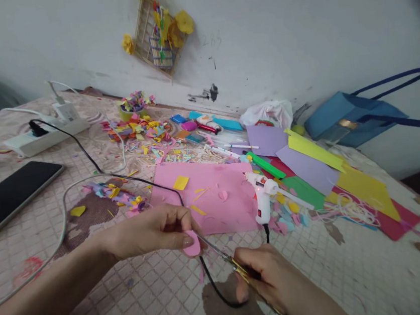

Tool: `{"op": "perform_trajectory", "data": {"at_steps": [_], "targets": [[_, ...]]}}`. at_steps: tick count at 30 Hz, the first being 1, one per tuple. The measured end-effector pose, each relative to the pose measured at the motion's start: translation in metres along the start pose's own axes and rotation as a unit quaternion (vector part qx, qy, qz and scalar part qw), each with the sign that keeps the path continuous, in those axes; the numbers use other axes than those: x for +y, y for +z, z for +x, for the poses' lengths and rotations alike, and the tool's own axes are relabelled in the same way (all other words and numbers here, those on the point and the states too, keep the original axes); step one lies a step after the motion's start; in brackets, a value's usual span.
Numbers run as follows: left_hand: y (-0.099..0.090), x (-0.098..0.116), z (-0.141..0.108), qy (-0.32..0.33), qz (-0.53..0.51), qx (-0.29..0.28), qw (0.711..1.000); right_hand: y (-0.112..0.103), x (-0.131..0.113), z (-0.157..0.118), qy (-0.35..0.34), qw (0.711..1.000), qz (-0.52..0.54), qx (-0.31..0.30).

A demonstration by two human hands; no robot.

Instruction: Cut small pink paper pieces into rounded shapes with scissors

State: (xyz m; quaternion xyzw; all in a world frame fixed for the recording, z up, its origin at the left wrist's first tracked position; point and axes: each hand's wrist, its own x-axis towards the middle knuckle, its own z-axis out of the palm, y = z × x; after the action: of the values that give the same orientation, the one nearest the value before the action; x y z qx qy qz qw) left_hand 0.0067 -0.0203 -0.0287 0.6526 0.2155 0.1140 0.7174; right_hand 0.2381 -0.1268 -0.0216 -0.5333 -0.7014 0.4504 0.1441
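Observation:
My left hand [157, 230] pinches a small rounded piece of pink paper [192, 245] between thumb and fingers. In my right hand [272, 274] is a pair of scissors [241, 270] with gold handles, its blades pointing left and meeting the edge of the pink piece. How far the blades are parted I cannot tell. Just beyond both hands lies a pink sheet [224, 211] with yellow and pink scraps on it. A white glue gun [263, 199] rests on the sheet's right edge, its black cord running down towards me.
A phone [13, 197] and a white power strip [50, 135] lie at the left, with cables crossing the table. Paper scraps [142, 130] and a filled bowl [132, 111] stand at the back. Coloured sheets [309, 166] and a blue bag [353, 116] are on the right.

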Motion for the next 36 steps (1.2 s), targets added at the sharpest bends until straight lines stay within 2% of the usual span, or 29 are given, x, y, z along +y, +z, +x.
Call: {"op": "perform_trajectory", "data": {"at_steps": [5,8,12,16,20,25,28,31,33,36], "targets": [[0.001,0.003,0.000,-0.028,0.030,-0.008,0.999,-0.006,0.003,0.000,0.007,1.000,0.024,-0.010],[0.006,0.006,0.001,-0.047,0.012,-0.010,0.999,-0.010,0.007,0.001,0.027,0.995,0.093,-0.032],[0.020,0.008,0.002,-0.095,-0.071,-0.041,0.992,-0.005,0.005,0.009,0.027,0.980,0.191,0.040],[0.033,0.005,0.002,-0.127,-0.061,-0.040,0.989,0.007,-0.006,0.018,0.022,0.967,0.251,0.041],[0.042,0.005,0.003,-0.143,-0.006,-0.036,0.989,0.014,-0.015,0.022,0.012,0.976,0.217,0.024],[0.048,0.005,0.002,-0.131,0.063,-0.050,0.988,0.017,-0.017,0.020,-0.019,0.988,0.155,0.013],[0.048,-0.001,0.001,-0.106,0.105,-0.016,0.989,0.018,-0.016,0.021,-0.029,0.991,0.125,0.030],[0.047,-0.007,0.004,-0.067,0.122,0.068,0.988,0.018,-0.016,0.023,-0.031,0.986,0.140,0.088],[0.046,-0.006,0.007,-0.050,0.089,0.115,0.988,0.017,-0.017,0.024,-0.012,0.977,0.169,0.134],[0.048,-0.003,0.012,-0.038,0.028,0.145,0.988,0.017,-0.017,0.025,0.010,0.962,0.205,0.180]]}}
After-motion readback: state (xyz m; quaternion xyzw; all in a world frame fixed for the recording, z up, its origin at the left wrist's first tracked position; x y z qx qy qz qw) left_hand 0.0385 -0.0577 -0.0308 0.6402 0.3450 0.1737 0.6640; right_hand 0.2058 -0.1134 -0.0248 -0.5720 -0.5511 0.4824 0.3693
